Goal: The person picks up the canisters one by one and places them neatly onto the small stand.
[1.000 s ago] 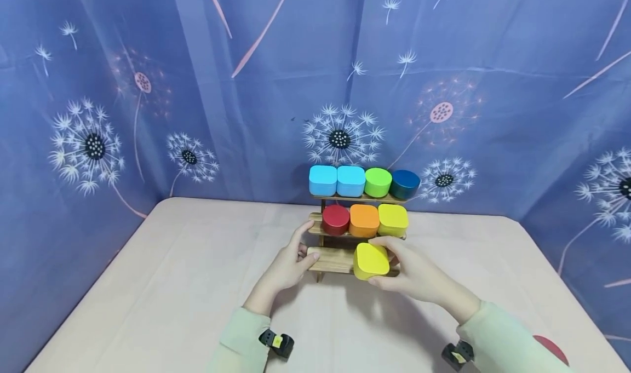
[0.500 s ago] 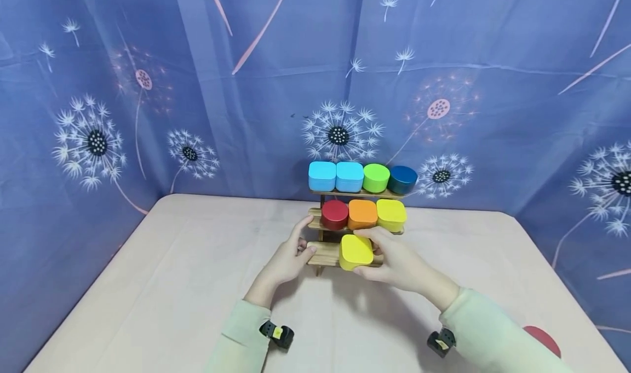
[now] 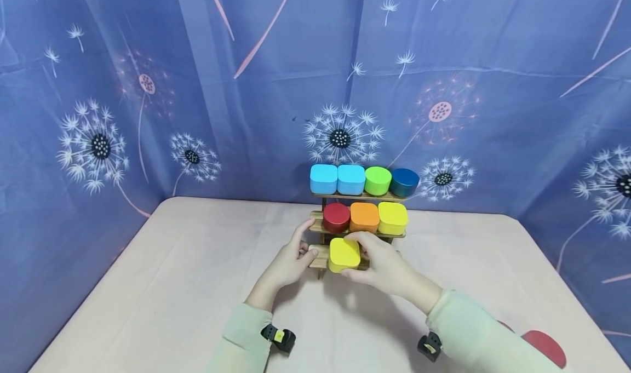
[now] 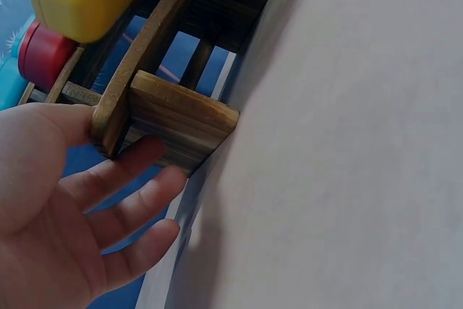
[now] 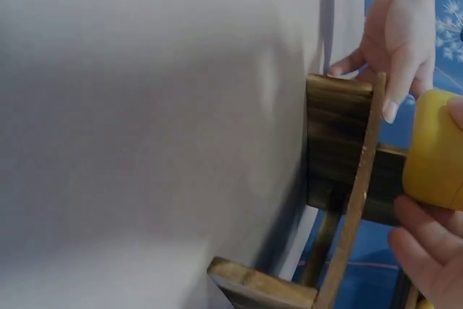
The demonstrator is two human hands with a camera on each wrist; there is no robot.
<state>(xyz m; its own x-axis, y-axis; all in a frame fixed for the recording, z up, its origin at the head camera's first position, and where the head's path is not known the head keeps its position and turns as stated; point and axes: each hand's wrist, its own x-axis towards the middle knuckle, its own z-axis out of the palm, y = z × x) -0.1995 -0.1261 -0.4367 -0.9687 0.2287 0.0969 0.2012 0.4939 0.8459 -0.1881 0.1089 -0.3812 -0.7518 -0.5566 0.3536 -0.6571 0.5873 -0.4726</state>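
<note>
A three-tier wooden display rack (image 3: 319, 257) stands at the back of the table. My right hand (image 3: 389, 266) pinches a yellow rounded-square tin (image 3: 344, 252) between thumb and fingers, over the lowest shelf; whether it touches the shelf I cannot tell. My left hand (image 3: 285, 263) holds the rack's left end, thumb on the lowest shelf (image 4: 145, 48), other fingers beside the end panel (image 4: 181, 117). On the middle shelf sit a round red tin (image 3: 337, 218), an orange tin (image 3: 364, 217) and another yellow tin (image 3: 393, 218).
The top shelf bears two light blue tins (image 3: 323, 179), a green tin (image 3: 378, 181) and a dark blue tin (image 3: 405, 182). A round red thing (image 3: 544, 347) lies at the lower right, partly behind the right sleeve. A blue dandelion-print curtain (image 3: 246, 115) surrounds the table (image 3: 197, 285).
My right hand has moved left along the lowest shelf with the yellow tin, from its right part towards its left. My left hand has stayed at the rack's left end.
</note>
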